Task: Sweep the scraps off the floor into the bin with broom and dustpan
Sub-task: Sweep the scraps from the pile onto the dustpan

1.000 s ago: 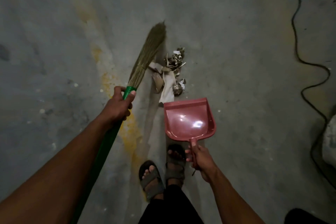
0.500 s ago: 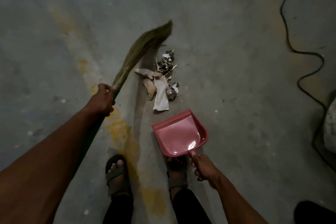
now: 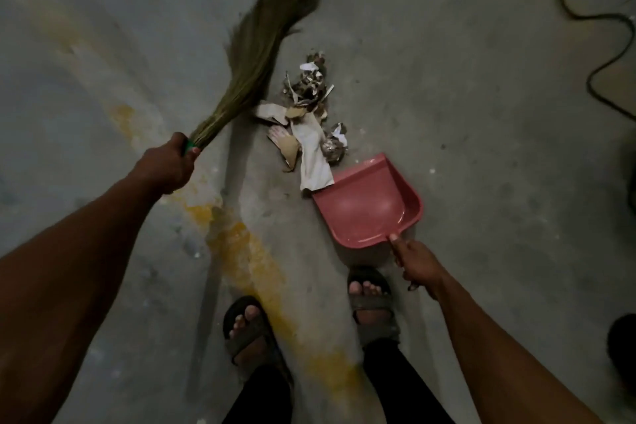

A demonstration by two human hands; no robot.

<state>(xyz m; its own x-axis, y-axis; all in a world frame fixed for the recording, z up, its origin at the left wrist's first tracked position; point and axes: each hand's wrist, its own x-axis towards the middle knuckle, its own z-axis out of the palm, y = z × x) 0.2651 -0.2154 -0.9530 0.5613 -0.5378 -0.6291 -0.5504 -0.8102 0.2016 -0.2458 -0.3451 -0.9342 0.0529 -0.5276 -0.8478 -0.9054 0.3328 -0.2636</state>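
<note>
Judging from how things lie: gathered into one heap, not yet collected. Scraps (image 3: 306, 120) heaped on the concrete floor (image 3: 464, 86), torn paper, card and crumpled bits, roughly midway across the visible floor and well clear of its edges. One long pale paper strip (image 3: 315, 157) just overlapping the front lip of the pink dustpan (image 3: 368, 203); otherwise nothing inside the pan, its tray bare and shiny. Dustpan set low at the near right side of the heap, mouth turned toward it; resting flat or slightly raised, cannot tell. Right hand (image 3: 418, 263) curled round the dustpan handle at the rear, thumb laid forward along it. Left hand (image 3: 168, 163) wrapped tight round the green neck of the broom (image 3: 261, 52), right where the bristles begin. Broom bristles fanned out and blurred, beside the heap on its left and reaching past its far end, not behind it yet; touching the floor or just above it, hard to say. Remaining, as a judgement: drawing the bristles round the far side, pushing the heap into the pan, likely in more than one stroke given the loose small bits, then carrying it to the bin. No bin in view. Also present: sandalled feet (image 3: 253, 334) at the near edge of view, a yellow stain (image 3: 241, 248) streaking the floor, a black cable (image 3: 605, 55) looping toward the far right corner.
</note>
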